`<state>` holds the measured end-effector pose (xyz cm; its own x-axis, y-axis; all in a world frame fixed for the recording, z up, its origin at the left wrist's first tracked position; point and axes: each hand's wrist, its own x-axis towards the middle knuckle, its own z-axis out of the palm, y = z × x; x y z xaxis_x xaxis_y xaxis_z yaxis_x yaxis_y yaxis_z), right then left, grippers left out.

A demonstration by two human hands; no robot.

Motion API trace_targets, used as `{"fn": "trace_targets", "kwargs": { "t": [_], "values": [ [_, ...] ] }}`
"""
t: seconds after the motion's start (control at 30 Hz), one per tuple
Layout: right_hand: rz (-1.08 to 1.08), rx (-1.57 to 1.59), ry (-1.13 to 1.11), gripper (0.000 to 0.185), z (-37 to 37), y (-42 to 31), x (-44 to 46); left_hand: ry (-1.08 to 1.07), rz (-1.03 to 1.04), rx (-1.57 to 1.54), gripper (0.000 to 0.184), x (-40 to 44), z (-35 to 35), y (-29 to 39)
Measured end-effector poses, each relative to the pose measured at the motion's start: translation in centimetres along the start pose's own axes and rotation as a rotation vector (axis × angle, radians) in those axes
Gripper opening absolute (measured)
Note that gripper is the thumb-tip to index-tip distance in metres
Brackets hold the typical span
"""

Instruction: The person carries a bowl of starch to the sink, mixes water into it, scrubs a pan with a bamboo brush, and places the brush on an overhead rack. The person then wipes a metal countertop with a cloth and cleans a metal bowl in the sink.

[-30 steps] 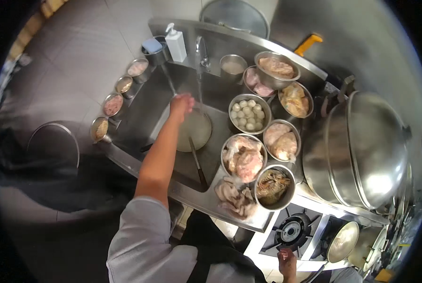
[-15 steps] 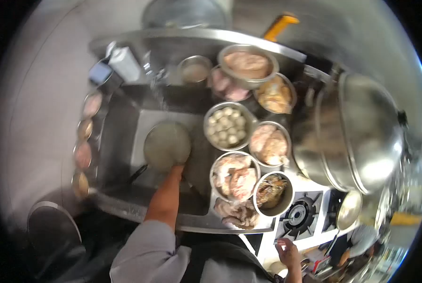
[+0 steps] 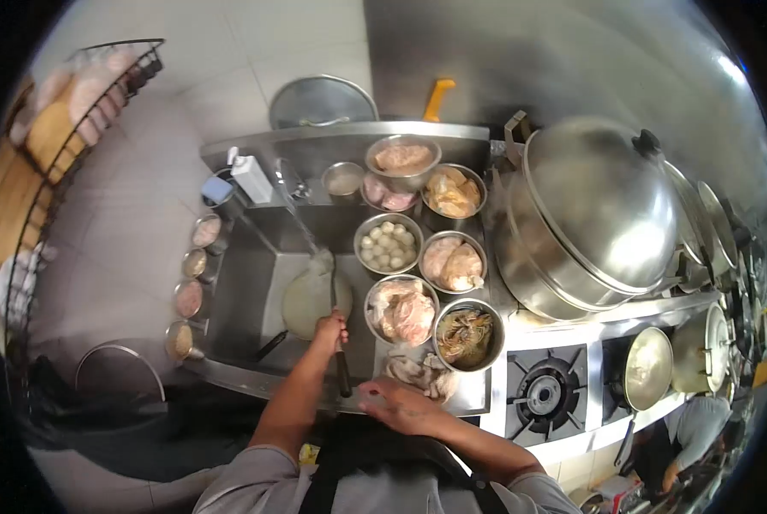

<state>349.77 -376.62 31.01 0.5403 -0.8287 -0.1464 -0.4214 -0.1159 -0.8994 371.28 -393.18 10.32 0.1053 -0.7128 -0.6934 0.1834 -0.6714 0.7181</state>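
My left hand [image 3: 332, 330] is closed around the dark handle of a long-handled utensil [image 3: 335, 295] over the sink. Its pale head lies under the running tap water, too blurred to name its kind. Beneath it, a round pale vessel [image 3: 298, 310] rests on the sink floor, partly covered by my hand and the utensil. My right hand [image 3: 392, 404] is near the front rim, beside the handle's lower end, fingers stretched out and holding nothing. Close by are a bowl of raw meat [image 3: 402, 313] and a pile of greyish meat pieces [image 3: 422, 375].
A sink [image 3: 245, 278] has bowls along its right side: white balls [image 3: 388, 247], chicken-like meat [image 3: 452, 261], and shrimp-like shellfish [image 3: 467, 336]. Small bowls line its left edge. Right stand a big domed steamer [image 3: 589, 214], a gas burner [image 3: 545, 390] and a pan [image 3: 648, 368]. Another person [image 3: 696, 428] works at lower right.
My left hand has come up out of the round vessel and now grips the utensil. My right hand has moved left from beside the stove to the sink's front. The view has shifted.
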Motion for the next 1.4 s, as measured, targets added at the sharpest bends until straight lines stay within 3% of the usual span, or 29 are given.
{"fn": "trace_targets", "kwargs": {
  "t": [0.1, 0.2, 0.23, 0.27, 0.33, 0.37, 0.4, 0.43, 0.47, 0.5, 0.53, 0.57, 0.63, 0.7, 0.73, 0.77, 0.8, 0.87, 0.93, 1.0, 1.07, 1.13, 1.17, 1.2, 1.23, 1.3, 1.37, 1.4],
  "values": [
    [-0.035, -0.17, 0.128, 0.053, 3.3, 1.4, 2.8, -0.002, 0.081, -0.054, 0.039, -2.9, 1.7, 0.6],
    [0.032, -0.204, 0.1, 0.058, 4.5, 2.8, 5.5, -0.021, 0.118, -0.157, 0.04, -4.7, 2.8, 0.9],
    [-0.16, -0.364, 0.289, 0.056, 7.4, 7.5, 7.3, -0.031, 0.12, -0.16, 0.04, -4.6, 2.8, 0.6],
    [-0.156, -0.374, 0.299, 0.056, 6.9, 7.2, 8.3, -0.045, 0.157, -0.096, 0.04, -4.3, 2.6, 0.2],
    [0.417, 0.379, 0.077, 0.054, 5.3, 5.4, 10.5, -0.077, 0.202, -0.024, 0.04, -3.8, 2.0, 0.7],
    [0.502, 0.401, 0.234, 0.049, 5.2, 3.4, 11.0, -0.121, 0.238, 0.03, 0.04, -4.3, 1.5, 1.4],
    [0.513, 0.402, 0.247, 0.049, 5.3, 3.1, 11.7, -0.163, 0.264, 0.081, 0.04, -4.3, 1.0, 1.9],
    [0.464, 0.391, 0.288, 0.046, 5.6, 3.1, 12.3, -0.152, 0.345, 0.37, 0.048, -2.5, -0.4, 2.5],
    [0.417, 0.38, 0.325, 0.043, 6.1, 3.2, 12.7, 0.052, 0.272, 0.533, 0.057, -1.1, -1.1, 4.0],
    [0.451, 0.416, 0.287, 0.028, 6.9, 5.1, 13.6, 0.084, 0.365, 0.427, 0.054, 1.8, -2.8, 4.5],
    [0.468, 0.422, 0.298, 0.028, 6.9, 5.2, 14.0, 0.165, 0.422, 0.479, 0.053, 3.5, -4.1, 6.0],
    [0.517, 0.623, 0.272, 0.022, 6.6, 5.2, 14.3, 0.244, 0.485, 0.529, 0.053, 5.1, -5.0, 7.8],
    [0.64, 0.988, 0.316, 0.011, 6.6, 4.9, 14.5, 0.378, 0.292, 0.452, 0.047, 8.1, -5.3, 12.0],
    [0.689, 1.093, 0.299, 0.021, 7.5, 5.4, 14.7, -0.1, 0.399, -0.112, 0.045, 18.1, -9.1, 10.6],
    [0.711, 1.076, 0.399, 0.024, 7.6, 3.8, 14.7, -0.446, 0.373, -0.139, 0.045, 20.6, -10.4, 12.5],
    [0.672, 1.159, 0.288, 0.048, 7.6, 4.6, 14.8, -0.517, 0.216, -0.196, 0.049, 22.2, -9.6, 15.0],
    [0.652, 1.234, 0.323, 0.023, 8.7, 5.6, 15.1, -0.482, 0.068, -0.266, 0.053, 23.2, -9.0, 16.6],
    [0.592, 1.318, 0.358, 0.013, 9.1, 5.3, 15.7, -0.372, -0.151, -0.409, 0.061, 26.9, -7.0, 20.0],
    [0.627, 1.306, 0.341, 0.011, 8.6, 3.5, 15.7, -0.271, 0.053, -0.204, 0.078, 26.8, -5.2, 22.4],
    [0.581, 1.348, 0.332, 0.014, 9.5, 4.1, 16.4, -0.243, 0.08, -0.158, 0.081, 26.6, -3.8, 24.0],
    [0.582, 1.333, 0.4, 0.014, 10.1, 3.9, 17.1, -0.246, 0.058, 0.212, 0.084, 28.2, -4.3, 23.9],
    [0.508, 1.2, 0.383, 0.012, 10.9, 5.7, 18.5, -0.192, 0.078, 0.353, 0.082, 26.2, -4.2, 20.0],
    [0.382, 0.893, 0.399, 0.013, 10.2, 4.6, 18.4, -0.16, 0.117, 0.495, 0.078, 25.1, -4.3, 18.1],
    [0.476, 0.727, 0.405, 0.017, 9.9, 3.1, 18.2, -0.149, 0.172, 0.654, 0.074, 24.2, -4.7, 16.8],
    [0.129, -0.16, 0.156, 0.017, 10.5, 6.2, 20.0, -0.145, 0.236, 0.789, 0.07, 23.4, -4.9, 15.5],
    [-0.211, -1.032, -0.13, 0.018, 9.9, 6.2, 20.2, -0.131, 0.366, 1.011, 0.062, 22.5, -5.0, 13.6],
    [0.433, -0.439, 0.233, 0.023, 9.8, 2.8, 18.4, -0.123, 0.47, 1.145, 0.055, 22.4, -4.7, 13.0],
    [0.439, -0.446, 0.229, 0.023, 9.8, 3.3, 18.7, -0.121, 0.519, 1.206, 0.051, 22.5, -4.6, 12.8]
  ]
}}
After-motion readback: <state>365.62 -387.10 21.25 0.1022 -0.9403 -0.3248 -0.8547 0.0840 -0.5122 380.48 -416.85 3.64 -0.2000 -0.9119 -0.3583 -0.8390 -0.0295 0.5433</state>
